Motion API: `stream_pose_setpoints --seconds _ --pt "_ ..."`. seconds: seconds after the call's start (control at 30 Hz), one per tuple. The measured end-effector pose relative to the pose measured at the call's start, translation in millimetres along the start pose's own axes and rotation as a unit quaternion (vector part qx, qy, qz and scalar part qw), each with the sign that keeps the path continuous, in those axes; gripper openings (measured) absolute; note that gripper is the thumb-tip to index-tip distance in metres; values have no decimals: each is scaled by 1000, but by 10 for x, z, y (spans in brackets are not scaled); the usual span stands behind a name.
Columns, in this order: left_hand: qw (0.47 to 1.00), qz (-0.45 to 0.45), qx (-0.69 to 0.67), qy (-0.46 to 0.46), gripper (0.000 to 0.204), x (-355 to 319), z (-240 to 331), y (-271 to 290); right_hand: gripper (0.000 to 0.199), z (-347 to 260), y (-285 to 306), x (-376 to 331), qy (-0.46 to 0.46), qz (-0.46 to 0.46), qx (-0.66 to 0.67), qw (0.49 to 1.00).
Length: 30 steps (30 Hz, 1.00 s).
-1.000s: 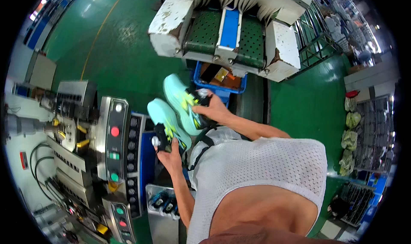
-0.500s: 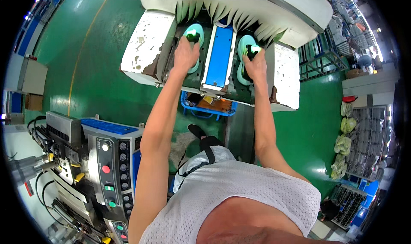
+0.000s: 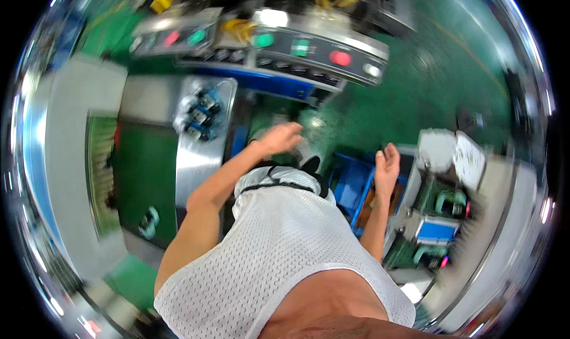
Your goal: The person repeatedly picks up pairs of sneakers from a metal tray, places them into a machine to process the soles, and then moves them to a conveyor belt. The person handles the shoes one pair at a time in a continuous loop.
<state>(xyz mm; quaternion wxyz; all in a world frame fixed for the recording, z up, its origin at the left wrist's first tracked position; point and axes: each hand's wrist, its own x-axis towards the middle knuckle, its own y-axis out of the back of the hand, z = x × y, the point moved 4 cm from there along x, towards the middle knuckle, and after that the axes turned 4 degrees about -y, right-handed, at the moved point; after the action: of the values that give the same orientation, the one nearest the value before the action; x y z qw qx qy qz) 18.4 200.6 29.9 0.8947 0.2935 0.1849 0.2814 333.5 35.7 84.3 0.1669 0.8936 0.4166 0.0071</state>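
**Both hands free above the green floor, between two machines**

The left hand (image 3: 284, 138) was extended forward from a bent elbow, fingers loosely spread and empty, above the green floor (image 3: 380, 110) just short of the control panel (image 3: 309, 48) with its red and green buttons. The right hand (image 3: 387, 161) was raised with the palm turned inward, fingers apart, holding nothing, above the blue crate (image 3: 351, 184). To the right stood the white machine (image 3: 445, 208), carrying two teal shoes (image 3: 452, 201). To the left, a steel tray (image 3: 199, 149) held small parts. Motion blur obscured finer detail.
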Motion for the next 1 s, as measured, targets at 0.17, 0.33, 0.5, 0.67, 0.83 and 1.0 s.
stream_pose_setpoints --seconds 0.17,0.33,0.5,0.67,0.83,1.0 --pt "779 542 25 314 23 -2487 -1902 184 56 192 -974 681 22 -268 -208 941" --pt "520 625 127 568 41 -4706 -1381 -706 57 422 -1432 1245 91 -428 -346 830" --pt "386 562 79 727 84 -5619 -1886 -1449 55 363 -1931 1293 140 -448 -487 736" --pt "429 551 73 712 56 -5656 -2481 -1675 54 235 -2244 1406 136 -485 -574 646" --pt "510 542 166 647 30 -5731 -2485 -1406 53 -315 -3115 896 180 -521 -524 650" --pt "618 526 137 568 20 -4995 -2133 -774 53 -754 -4008 -209 165 -626 -437 624"
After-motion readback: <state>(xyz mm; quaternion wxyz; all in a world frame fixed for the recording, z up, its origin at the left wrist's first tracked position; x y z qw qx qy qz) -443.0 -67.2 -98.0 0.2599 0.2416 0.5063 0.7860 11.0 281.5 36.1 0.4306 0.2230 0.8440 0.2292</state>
